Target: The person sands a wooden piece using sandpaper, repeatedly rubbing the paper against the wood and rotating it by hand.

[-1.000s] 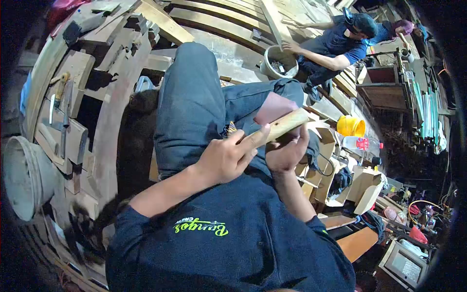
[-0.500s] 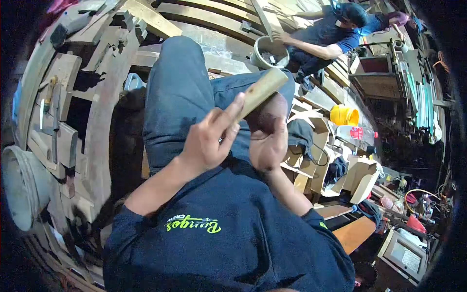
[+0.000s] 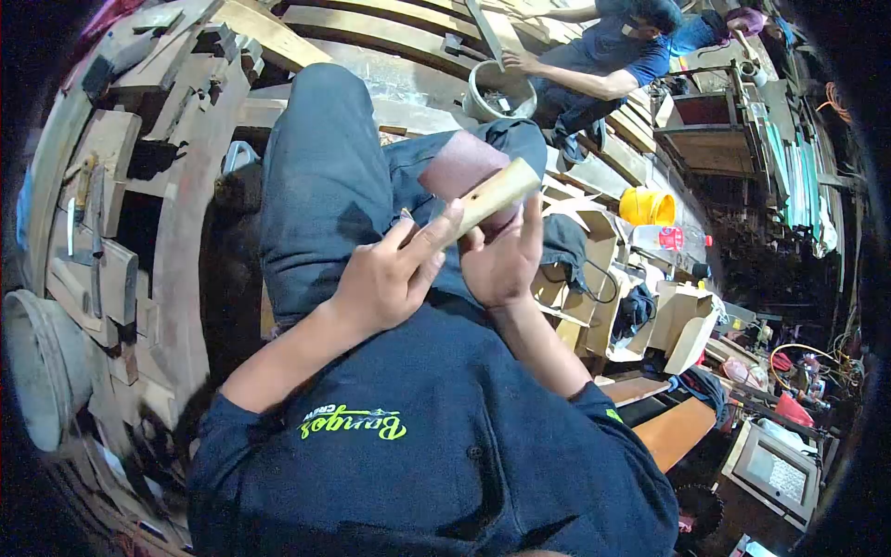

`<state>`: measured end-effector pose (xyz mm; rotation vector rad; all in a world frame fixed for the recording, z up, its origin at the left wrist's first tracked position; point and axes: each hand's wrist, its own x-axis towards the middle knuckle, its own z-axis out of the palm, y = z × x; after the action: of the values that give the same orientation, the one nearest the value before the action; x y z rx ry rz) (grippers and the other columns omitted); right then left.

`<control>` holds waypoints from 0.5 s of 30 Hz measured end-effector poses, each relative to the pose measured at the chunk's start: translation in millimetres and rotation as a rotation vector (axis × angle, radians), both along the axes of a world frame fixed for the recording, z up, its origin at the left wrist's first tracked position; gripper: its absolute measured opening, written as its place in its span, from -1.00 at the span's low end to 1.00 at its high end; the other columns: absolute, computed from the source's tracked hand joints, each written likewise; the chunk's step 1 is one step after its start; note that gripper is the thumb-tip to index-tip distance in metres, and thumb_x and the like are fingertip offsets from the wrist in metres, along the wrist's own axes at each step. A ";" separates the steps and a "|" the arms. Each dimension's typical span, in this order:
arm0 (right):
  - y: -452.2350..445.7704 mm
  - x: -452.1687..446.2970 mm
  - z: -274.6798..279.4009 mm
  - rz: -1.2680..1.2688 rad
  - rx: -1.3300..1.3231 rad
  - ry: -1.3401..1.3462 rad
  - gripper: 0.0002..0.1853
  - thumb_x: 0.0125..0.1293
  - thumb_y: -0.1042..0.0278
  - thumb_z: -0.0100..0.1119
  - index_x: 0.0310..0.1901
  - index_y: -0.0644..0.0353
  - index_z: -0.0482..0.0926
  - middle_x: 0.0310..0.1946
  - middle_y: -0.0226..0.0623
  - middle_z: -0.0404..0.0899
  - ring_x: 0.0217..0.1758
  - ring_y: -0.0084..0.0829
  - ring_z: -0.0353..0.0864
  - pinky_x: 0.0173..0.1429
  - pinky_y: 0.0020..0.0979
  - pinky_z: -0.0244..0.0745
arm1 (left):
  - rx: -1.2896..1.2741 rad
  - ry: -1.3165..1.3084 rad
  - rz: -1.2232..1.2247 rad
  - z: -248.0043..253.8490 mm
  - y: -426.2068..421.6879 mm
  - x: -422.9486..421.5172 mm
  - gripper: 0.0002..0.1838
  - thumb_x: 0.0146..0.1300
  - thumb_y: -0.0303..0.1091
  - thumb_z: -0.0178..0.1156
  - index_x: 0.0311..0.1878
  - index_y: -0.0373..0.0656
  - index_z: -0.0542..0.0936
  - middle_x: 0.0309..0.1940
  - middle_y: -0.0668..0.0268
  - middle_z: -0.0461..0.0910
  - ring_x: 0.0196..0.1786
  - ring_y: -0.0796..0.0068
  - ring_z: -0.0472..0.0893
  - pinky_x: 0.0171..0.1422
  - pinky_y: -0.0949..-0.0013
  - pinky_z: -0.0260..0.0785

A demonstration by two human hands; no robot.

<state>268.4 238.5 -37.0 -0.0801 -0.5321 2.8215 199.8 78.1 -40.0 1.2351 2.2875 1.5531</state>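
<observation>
"Work first: what did the head view show?"

"A pale, rounded wooden piece point(image 3: 499, 193), held at a slant above the lap point(image 3: 325, 200), a dark knot point(image 3: 475, 196) on its face. The left hand point(image 3: 382, 280) grasped its near end, index finger stretched along it."

"And the right hand point(image 3: 499, 271)?"

"It was cupped by the far part of the wooden piece, palm up, thumb raised beside it. It seemed to grasp a pinkish-brown sheet point(image 3: 459, 164) against the underside, but the fingers were partly hidden, so I couldn't tell how firmly. The sheet spread out past the wooden piece, on the side away from the body."

"Which step was that, would you say?"

"Rubbing the wooden piece smooth, I judged; the sheet looked like sandpaper. Another stroke would have called for a steady left grip and even pressure from the right."

"What differed from half a second earlier?"

"Back then the wooden piece stood a little steeper, and the sheet showed only as a shadowed patch on its right. By this moment the sheet's broad face was exposed on the other side."

"Anything round about?"

"A bucket point(image 3: 474, 105) stood beyond the far end of the wooden piece, a co-worker point(image 3: 608, 54) was past that, and a yellow tub point(image 3: 642, 206) sat to the right of the wooden piece."
</observation>
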 end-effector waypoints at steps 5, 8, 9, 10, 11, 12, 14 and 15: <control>-16.4 -10.1 12.1 -0.202 0.316 -0.337 -0.35 0.52 -0.22 -0.15 0.41 0.10 0.26 0.25 -0.27 0.45 0.32 -0.31 0.45 0.43 -0.21 0.31 | 0.017 -0.084 0.072 10.6 7.6 -8.0 -0.39 0.36 -0.32 0.14 0.49 0.13 0.33 -0.31 0.05 0.54 -0.37 -0.01 0.64 -0.28 0.06 0.55; -0.8 2.8 -2.7 -0.113 0.024 -0.158 -0.42 0.56 -0.15 -0.16 0.37 0.12 0.32 0.17 -0.26 0.51 0.22 -0.31 0.52 0.38 -0.24 0.38 | 0.054 0.015 0.014 -6.1 5.5 0.4 -0.40 0.38 -0.31 0.14 0.49 0.09 0.33 -0.32 0.05 0.54 -0.38 -0.01 0.63 -0.26 0.09 0.55; -9.7 -4.4 5.4 -0.260 0.201 -0.376 -0.45 0.57 -0.11 -0.15 0.33 0.17 0.36 0.19 -0.21 0.51 0.24 -0.29 0.52 0.38 -0.24 0.40 | -0.007 0.071 -0.013 -4.3 4.9 -0.8 -0.40 0.38 -0.32 0.13 0.49 0.07 0.33 -0.32 0.05 0.54 -0.37 0.00 0.62 -0.24 0.10 0.55; -14.4 -8.9 7.4 -0.245 0.280 -0.322 -0.45 0.57 -0.08 -0.16 0.33 0.19 0.35 0.23 -0.19 0.49 0.28 -0.28 0.50 0.40 -0.23 0.38 | -0.034 -0.026 0.010 4.7 3.5 -4.1 -0.40 0.38 -0.33 0.12 0.49 0.05 0.32 -0.33 0.03 0.54 -0.36 -0.02 0.61 -0.22 0.10 0.53; -16.9 -11.1 7.3 -0.233 0.356 -0.268 -0.46 0.58 -0.06 -0.16 0.34 0.22 0.34 0.27 -0.17 0.47 0.32 -0.27 0.48 0.42 -0.22 0.36 | 0.028 -0.019 0.085 0.2 6.2 -11.2 -0.38 0.38 -0.35 0.13 0.50 0.06 0.31 -0.33 0.03 0.54 -0.36 -0.01 0.61 -0.23 0.09 0.51; -19.3 -7.3 3.1 -0.218 0.371 -0.231 -0.46 0.59 -0.01 -0.17 0.36 0.26 0.30 0.34 -0.16 0.41 0.39 -0.24 0.42 0.46 -0.16 0.32 | 0.027 -0.038 0.108 3.3 6.0 -15.6 -0.38 0.38 -0.36 0.13 0.51 0.04 0.30 -0.33 0.04 0.54 -0.36 0.00 0.60 -0.23 0.09 0.50; -19.4 -3.5 -0.1 -0.249 0.351 -0.203 -0.45 0.58 -0.01 -0.16 0.37 0.26 0.29 0.36 -0.17 0.39 0.39 -0.23 0.42 0.46 -0.14 0.31 | 0.031 -0.062 0.135 2.9 4.8 -15.2 -0.38 0.38 -0.36 0.12 0.51 0.03 0.29 -0.32 0.04 0.54 -0.36 0.02 0.60 -0.24 0.10 0.50; -19.6 -2.6 1.7 -0.273 0.336 -0.172 -0.44 0.58 -0.01 -0.14 0.38 0.26 0.28 0.37 -0.18 0.38 0.40 -0.21 0.41 0.46 -0.12 0.31 | 0.105 -0.051 0.106 -1.0 3.9 -10.4 -0.38 0.38 -0.37 0.12 0.51 0.01 0.30 -0.31 0.04 0.55 -0.36 0.04 0.60 -0.24 0.12 0.50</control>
<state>265.8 218.9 -35.4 -0.3050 -0.9482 2.4380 189.4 82.0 -41.0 1.0989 2.3009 1.7406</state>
